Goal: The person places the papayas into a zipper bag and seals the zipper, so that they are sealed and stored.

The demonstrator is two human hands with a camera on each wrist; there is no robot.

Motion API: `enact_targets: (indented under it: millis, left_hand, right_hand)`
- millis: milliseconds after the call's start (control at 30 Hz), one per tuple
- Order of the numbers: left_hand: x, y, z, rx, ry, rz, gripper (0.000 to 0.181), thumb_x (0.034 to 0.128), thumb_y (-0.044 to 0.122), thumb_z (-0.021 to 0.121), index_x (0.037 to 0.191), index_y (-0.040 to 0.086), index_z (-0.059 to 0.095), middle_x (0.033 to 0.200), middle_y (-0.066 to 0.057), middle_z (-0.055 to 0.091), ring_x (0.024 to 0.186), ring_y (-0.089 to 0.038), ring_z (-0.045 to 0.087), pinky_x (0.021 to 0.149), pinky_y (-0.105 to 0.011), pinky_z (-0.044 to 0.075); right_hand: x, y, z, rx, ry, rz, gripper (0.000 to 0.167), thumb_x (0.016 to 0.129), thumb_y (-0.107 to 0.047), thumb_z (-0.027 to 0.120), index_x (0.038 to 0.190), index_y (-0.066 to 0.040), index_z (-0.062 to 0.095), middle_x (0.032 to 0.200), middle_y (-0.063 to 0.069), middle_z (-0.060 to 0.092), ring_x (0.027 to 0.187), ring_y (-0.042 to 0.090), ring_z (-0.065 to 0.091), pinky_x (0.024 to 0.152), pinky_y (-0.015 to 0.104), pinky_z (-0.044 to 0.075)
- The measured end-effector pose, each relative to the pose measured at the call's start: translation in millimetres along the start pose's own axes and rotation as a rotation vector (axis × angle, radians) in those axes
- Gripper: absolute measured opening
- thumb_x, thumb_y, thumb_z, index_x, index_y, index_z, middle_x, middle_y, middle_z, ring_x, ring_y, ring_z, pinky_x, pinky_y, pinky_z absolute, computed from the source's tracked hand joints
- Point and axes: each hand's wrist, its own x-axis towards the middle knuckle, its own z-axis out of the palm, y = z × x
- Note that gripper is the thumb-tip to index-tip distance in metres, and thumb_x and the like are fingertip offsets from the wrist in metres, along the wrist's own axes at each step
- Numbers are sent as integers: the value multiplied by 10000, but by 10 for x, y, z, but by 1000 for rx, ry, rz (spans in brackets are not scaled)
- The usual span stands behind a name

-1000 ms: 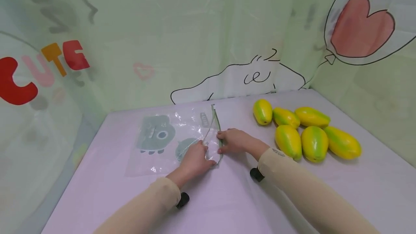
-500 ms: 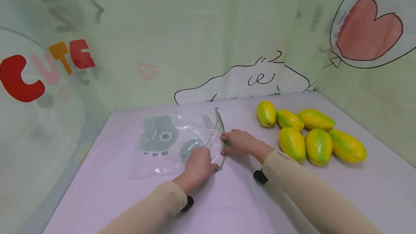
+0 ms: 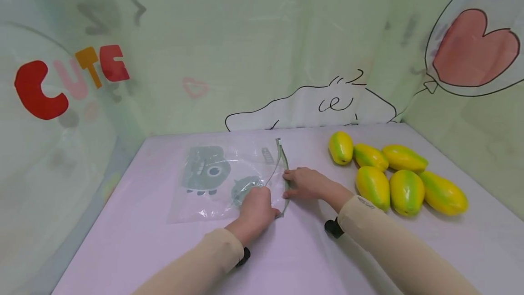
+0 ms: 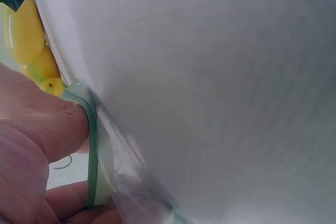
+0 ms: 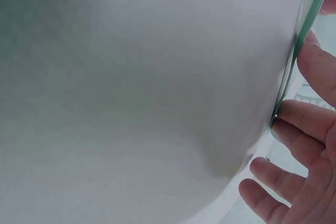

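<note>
Bag (image 3: 206,167) pinched in left fingers (image 4: 65,198), curled tighter than a second ago. Against its rim (image 4: 93,156), spread right fingers (image 5: 307,119). Right of them, papayas (image 3: 405,190).

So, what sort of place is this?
Probably a staged indoor booth: sheeting printed with cartoons and lettering backs and flanks a lilac table holding a clear plastic bag and six yellow-green fruits.

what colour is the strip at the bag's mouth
The strip is green, clearest in the left wrist view.
</note>
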Motion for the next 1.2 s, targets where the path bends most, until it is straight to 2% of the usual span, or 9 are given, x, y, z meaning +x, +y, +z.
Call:
enact_targets:
  millis: [167, 333, 567, 700, 800, 900, 1033, 1133, 1200]
  left_hand:
    - [5, -32, -19, -37, 4, -5, 343, 714, 212, 931, 796, 7, 668, 728, -96, 675, 691, -215, 619, 654, -353, 536]
    - [22, -91, -30, -27, 5, -15, 318, 683, 268, 943, 812, 45, 757, 771, -67, 729, 770, -222, 651, 715, -352, 549]
    - [36, -118, -24, -3, -25, -20, 357, 693, 312, 933, 945, 87, 817, 937, -48, 795, 958, -262, 704, 845, -372, 566]
    - [36, -107, -23, -9, -27, -30, 360, 691, 313, 931, 957, 98, 818, 948, -40, 793, 960, -268, 694, 847, -368, 559]
    - [25, -79, -1, -17, -15, -11, 302, 677, 318, 933, 869, 122, 808, 855, -19, 767, 870, -245, 667, 768, -340, 541]
    - [23, -66, 12, -20, -6, 9, 269, 663, 321, 936, 727, 134, 752, 719, -16, 702, 763, -223, 606, 665, -319, 492]
    - [26, -80, -1, -14, 6, 22, 293, 652, 326, 941, 665, 138, 716, 670, -19, 673, 729, -215, 579, 628, -308, 463]
    - [19, -114, -27, -15, 6, 18, 280, 653, 322, 939, 676, 140, 728, 682, -15, 680, 727, -212, 579, 632, -309, 466]
    - [9, -142, -44, -16, 5, 6, 269, 651, 318, 939, 698, 142, 741, 698, -10, 687, 728, -206, 578, 638, -309, 473]
  right_hand:
    - [-39, -4, -8, -13, 20, -45, 645, 948, -380, 716, 1429, 21, 560, 1519, 203, 527, 1398, 414, 502, 1165, 531, 403]
    - [-71, -9, -18, 4, 30, -65, 616, 960, -362, 702, 1419, 28, 567, 1513, 204, 533, 1392, 414, 509, 1163, 531, 405]
    - [-230, 39, -115, 62, 13, 27, 614, 975, -364, 685, 1480, -52, 530, 1575, 137, 482, 1445, 388, 459, 1179, 540, 385]
    - [-435, 141, -265, 124, 70, 45, 622, 988, -367, 665, 1509, -71, 497, 1594, 141, 454, 1460, 400, 433, 1166, 571, 388]
    - [-695, 307, -399, 169, 158, 56, 618, 999, -374, 646, 1514, -71, 489, 1588, 159, 456, 1452, 418, 433, 1143, 597, 403]
    - [-992, 545, -550, 225, 252, 98, 605, 1015, -373, 624, 1515, -63, 485, 1570, 195, 466, 1358, 452, 508, 1082, 608, 459]
    - [-1373, 966, -695, 299, 351, 216, 614, 1050, -402, 553, 1544, -58, 434, 1557, 264, 448, 1237, 501, 547, 999, 632, 502]
    - [-1614, 1285, -721, 337, 426, 296, 635, 1066, -425, 501, 1556, -34, 397, 1531, 314, 443, 1262, 535, 514, 991, 664, 488]
    - [-1750, 1472, -698, 347, 485, 340, 636, 1067, -431, 492, 1546, -21, 405, 1496, 325, 473, 1263, 525, 500, 967, 493, 564]
